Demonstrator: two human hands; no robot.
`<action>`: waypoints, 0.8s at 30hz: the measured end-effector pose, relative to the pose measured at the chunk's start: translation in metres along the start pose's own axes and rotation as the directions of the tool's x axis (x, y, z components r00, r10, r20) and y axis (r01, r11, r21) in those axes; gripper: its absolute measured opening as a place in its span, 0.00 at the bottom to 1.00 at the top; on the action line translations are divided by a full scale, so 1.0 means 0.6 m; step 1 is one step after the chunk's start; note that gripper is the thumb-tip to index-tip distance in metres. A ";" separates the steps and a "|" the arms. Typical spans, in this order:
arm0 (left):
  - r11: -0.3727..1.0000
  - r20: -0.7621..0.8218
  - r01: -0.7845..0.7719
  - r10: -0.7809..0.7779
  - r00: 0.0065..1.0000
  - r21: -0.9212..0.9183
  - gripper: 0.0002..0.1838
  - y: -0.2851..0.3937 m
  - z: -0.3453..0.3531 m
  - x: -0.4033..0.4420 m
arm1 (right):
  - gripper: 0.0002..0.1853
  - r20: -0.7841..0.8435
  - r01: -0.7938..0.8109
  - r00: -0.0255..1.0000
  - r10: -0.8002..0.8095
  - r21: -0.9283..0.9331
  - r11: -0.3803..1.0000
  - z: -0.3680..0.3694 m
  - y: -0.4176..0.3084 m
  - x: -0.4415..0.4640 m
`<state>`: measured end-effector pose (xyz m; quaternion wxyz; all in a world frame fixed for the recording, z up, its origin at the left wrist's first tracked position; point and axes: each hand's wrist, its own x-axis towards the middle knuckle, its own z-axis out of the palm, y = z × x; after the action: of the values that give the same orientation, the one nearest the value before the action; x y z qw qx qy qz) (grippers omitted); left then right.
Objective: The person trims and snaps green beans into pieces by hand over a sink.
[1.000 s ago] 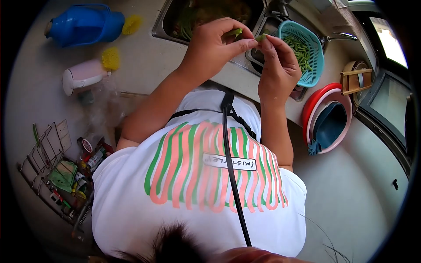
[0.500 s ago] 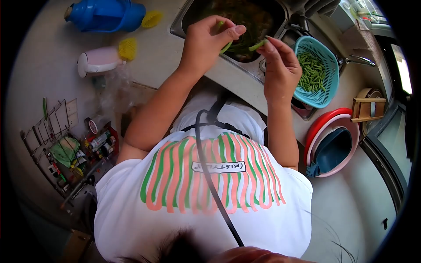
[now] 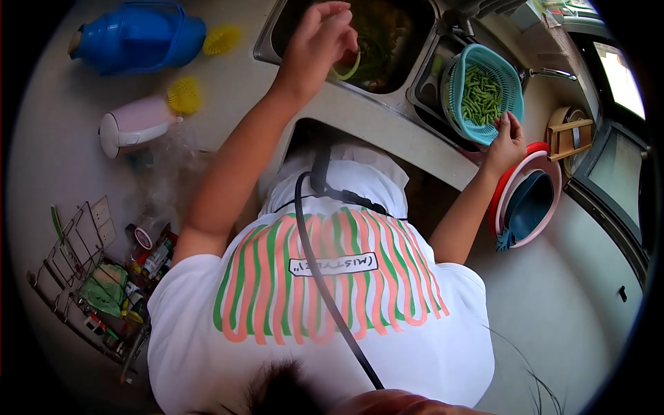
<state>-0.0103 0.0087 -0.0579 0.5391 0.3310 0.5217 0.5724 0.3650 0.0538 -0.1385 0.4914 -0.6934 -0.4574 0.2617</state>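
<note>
Fingertips of your right hand [image 3: 508, 147] had moved, together, to the near edge of the basket [image 3: 512, 81], anything between them unclear, leaving the bean [image 3: 355, 67] in your left hand [image 3: 317, 50]'s curled fingers above the sink [image 3: 264, 52]'s near edge.

A slender green bean [image 3: 351, 70] bends in a smooth curve below the left hand [image 3: 319, 48], at the near edge of the large sink [image 3: 277, 43]. Short green pieces [image 3: 479, 95] lie in a loose heap inside the open turquoise basket [image 3: 513, 88], its sides slotted.
</note>
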 end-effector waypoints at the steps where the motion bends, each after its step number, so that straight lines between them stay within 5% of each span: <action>1: 0.995 0.071 -0.011 0.018 0.997 -0.101 0.18 -0.011 -0.017 0.001 | 0.12 0.025 0.022 0.999 -0.024 0.066 0.998 0.012 -0.017 -0.014; 2: 0.980 0.137 -0.024 0.053 0.989 -0.200 0.17 -0.016 -0.032 0.003 | 0.13 0.090 0.015 0.996 -0.020 0.056 0.998 0.027 -0.058 -0.037; 4: 0.996 0.212 -0.083 0.078 0.974 0.015 0.15 0.008 -0.028 -0.011 | 0.14 0.232 0.027 0.969 -0.084 0.241 0.970 0.065 -0.094 -0.066; 6: 0.997 0.224 -0.079 0.072 0.972 0.022 0.14 0.022 -0.020 -0.025 | 0.14 0.347 -0.001 0.931 -0.114 0.314 0.949 0.108 -0.129 -0.086; 8: 0.979 0.222 -0.178 0.152 0.963 0.103 0.15 0.018 -0.019 -0.029 | 0.14 0.422 0.152 0.878 -0.225 0.201 0.968 0.146 -0.157 -0.094; 10: 0.938 0.237 -0.241 0.182 0.954 0.248 0.15 0.027 -0.019 -0.036 | 0.13 0.523 0.115 0.813 -0.254 0.284 0.952 0.175 -0.195 -0.094; 16: 0.841 0.163 -0.252 0.197 0.967 0.478 0.15 0.024 -0.005 -0.031 | 0.15 0.609 0.142 0.739 -0.288 0.277 0.950 0.219 -0.233 -0.080; 19: 0.886 0.138 -0.151 0.100 0.985 0.439 0.13 0.024 0.000 -0.014 | 0.18 0.484 0.446 0.636 -0.601 0.405 0.798 0.238 -0.218 -0.083; 22: 0.918 0.103 -0.091 0.056 0.993 0.385 0.13 0.036 0.012 -0.014 | 0.19 0.758 0.326 0.527 -0.384 0.237 0.915 0.248 -0.160 -0.092; 23: 0.944 0.085 -0.108 0.085 0.993 0.310 0.12 0.032 0.016 -0.013 | 0.17 0.846 0.175 0.461 -0.268 0.209 0.962 0.258 -0.125 -0.098; 24: 0.964 0.066 -0.125 0.112 0.991 0.235 0.12 0.026 0.017 -0.014 | 0.16 0.878 0.180 0.366 -0.310 0.260 0.949 0.262 -0.105 -0.108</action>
<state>-0.0034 0.0051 -0.0389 0.4734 0.4389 0.5519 0.5279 0.1850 0.0715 -0.1459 0.2370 -0.3320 -0.7312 0.5468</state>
